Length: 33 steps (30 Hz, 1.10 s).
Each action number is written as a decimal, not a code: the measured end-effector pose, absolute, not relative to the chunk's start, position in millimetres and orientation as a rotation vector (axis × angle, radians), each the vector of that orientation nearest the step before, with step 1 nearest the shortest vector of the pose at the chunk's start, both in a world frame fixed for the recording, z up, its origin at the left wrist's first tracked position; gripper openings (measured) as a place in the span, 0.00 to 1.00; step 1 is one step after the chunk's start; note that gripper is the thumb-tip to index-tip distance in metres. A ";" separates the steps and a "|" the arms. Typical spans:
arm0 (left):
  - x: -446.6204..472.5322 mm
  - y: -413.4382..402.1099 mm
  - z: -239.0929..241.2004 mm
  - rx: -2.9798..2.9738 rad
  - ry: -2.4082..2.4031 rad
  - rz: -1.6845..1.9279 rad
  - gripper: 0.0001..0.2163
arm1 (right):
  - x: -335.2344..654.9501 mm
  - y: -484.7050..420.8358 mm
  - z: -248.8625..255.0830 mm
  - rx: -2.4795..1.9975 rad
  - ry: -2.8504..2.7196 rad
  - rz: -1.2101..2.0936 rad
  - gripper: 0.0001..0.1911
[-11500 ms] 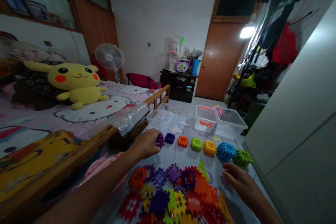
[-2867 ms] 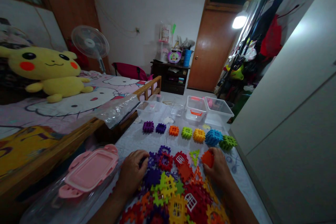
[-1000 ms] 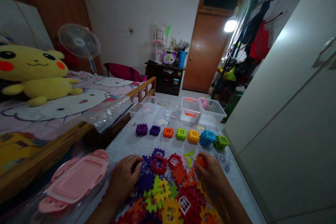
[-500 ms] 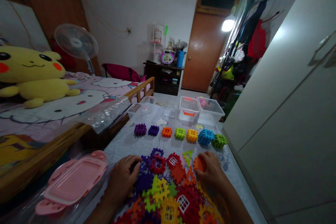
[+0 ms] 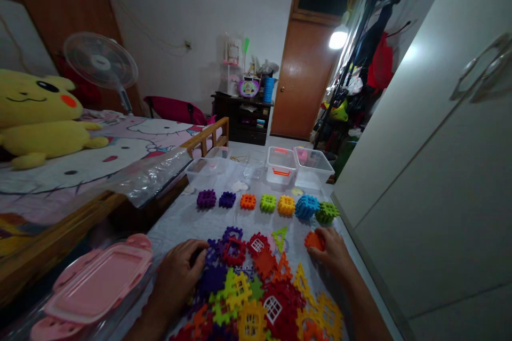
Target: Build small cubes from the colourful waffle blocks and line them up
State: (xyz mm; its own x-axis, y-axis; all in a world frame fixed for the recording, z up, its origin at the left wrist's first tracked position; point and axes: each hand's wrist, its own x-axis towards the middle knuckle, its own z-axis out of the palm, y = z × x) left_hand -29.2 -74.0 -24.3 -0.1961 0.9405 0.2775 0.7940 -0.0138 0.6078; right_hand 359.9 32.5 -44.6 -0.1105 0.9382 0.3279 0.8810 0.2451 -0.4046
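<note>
My right hand point(image 5: 331, 250) has its fingers closed on an orange square building block point(image 5: 314, 241) with toothed edges, just right of a loose pile. At the pile's left side, my left hand point(image 5: 182, 266) rests with thumb and forefinger apart, holding nothing visible; its fingertips come close to purple interlocking blocks point(image 5: 214, 251). Between the hands lie toothed pieces in several colours, among them a red frame block point(image 5: 234, 251), a yellow window block point(image 5: 253, 321) and a light green triangle point(image 5: 280, 237). Beyond them runs a row of colour-sorted stacks, including an orange stack point(image 5: 248, 202) and a blue stack point(image 5: 307, 206).
Clear plastic boxes point(image 5: 314, 166) line the far end of the cloth-covered table. A pink lid point(image 5: 98, 282) lies at the left. The bed's wooden rail point(image 5: 92, 208) borders the left side, and a pale cabinet point(image 5: 432, 170) stands close on the right.
My right hand has moved the orange block to the right, away from the pile, uncovering yellow pieces beneath the arm. My left hand stays beside the pile. The view has turned slightly right.
</note>
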 end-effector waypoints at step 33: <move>-25.5 -77.4 -23.0 1.795 2.042 1.052 0.07 | 167.2 90.8 37.3 -1.432 -2.573 0.194 0.24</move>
